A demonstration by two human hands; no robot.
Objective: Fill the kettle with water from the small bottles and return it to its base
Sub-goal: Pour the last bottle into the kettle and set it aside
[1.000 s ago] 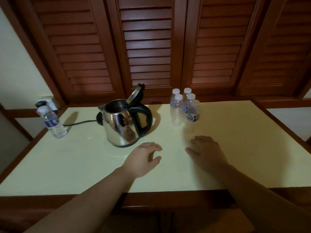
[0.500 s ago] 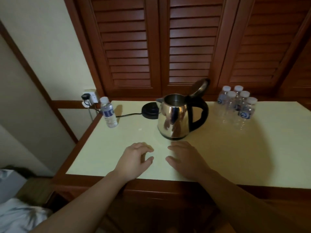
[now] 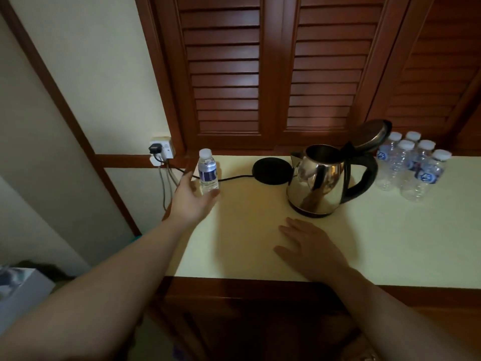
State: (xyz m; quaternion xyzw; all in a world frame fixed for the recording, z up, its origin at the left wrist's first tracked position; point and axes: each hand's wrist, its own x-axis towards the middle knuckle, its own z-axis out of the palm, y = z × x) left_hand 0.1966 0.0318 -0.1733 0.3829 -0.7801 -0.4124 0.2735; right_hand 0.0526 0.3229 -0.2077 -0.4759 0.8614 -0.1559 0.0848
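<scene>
A steel kettle with a black handle stands on the pale yellow table, lid tipped open, beside its black round base and off it. A lone small water bottle with a white cap and blue label stands at the table's left end. My left hand reaches up to it, fingers and thumb spread on either side of its lower part, not closed round it. In front of the kettle my right hand rests flat on the table. Several more small bottles cluster right of the kettle.
The base's black cord runs left behind the lone bottle to a wall socket. Brown louvred doors rise behind the table. A white box sits low at the left, off the table edge.
The view has swung left. My left hand has left the table front and reached out to the lone bottle at the left end. My right hand stays flat before the kettle.
</scene>
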